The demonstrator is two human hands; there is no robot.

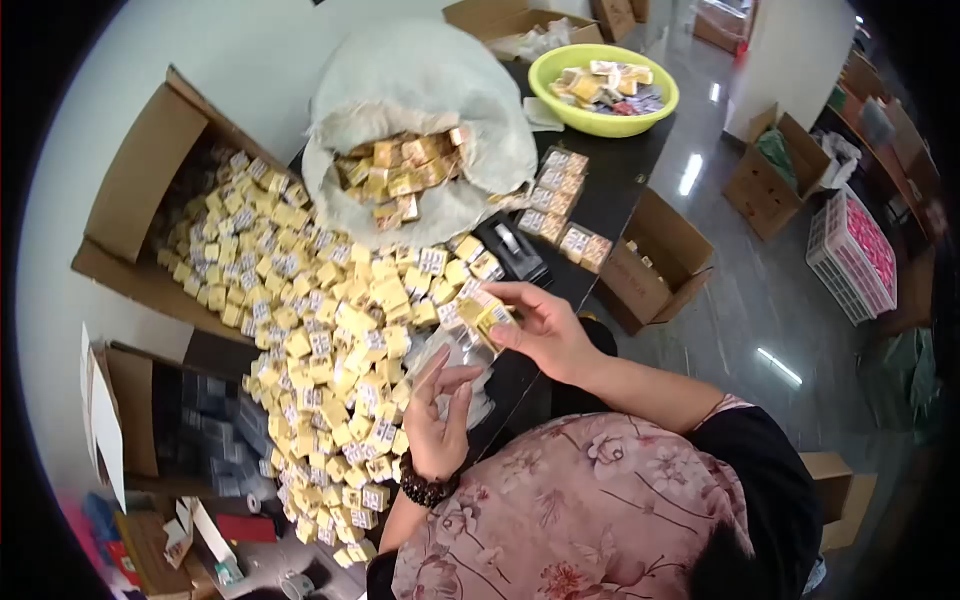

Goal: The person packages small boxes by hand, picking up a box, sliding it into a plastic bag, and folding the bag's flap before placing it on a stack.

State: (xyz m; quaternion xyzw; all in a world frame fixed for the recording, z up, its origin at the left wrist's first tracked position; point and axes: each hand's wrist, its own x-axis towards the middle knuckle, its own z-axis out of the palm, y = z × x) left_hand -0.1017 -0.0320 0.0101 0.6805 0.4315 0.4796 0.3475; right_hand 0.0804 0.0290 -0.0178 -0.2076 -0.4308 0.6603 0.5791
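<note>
My right hand (548, 335) grips a small yellow printed box (484, 312) between thumb and fingers, above the table's front edge. Facing it, my left hand (438, 418) has its fingers apart and holds nothing that I can see; a beaded bracelet circles the wrist. Crumpled clear plastic (478, 385) lies between the hands, partly hidden by the left fingers. To the left spreads a big heap of small yellow boxes (345, 345), some with white printed sides. A black device (512, 248) sits just beyond my right hand.
A white woven sack (420, 75) full of wrapped packs (400, 170) stands behind the heap. Rows of packs (556, 190) and a yellow-green basin (603, 122) are at the back right. A tipped carton (135, 190) borders the heap; another carton (650, 285) stands right of the table.
</note>
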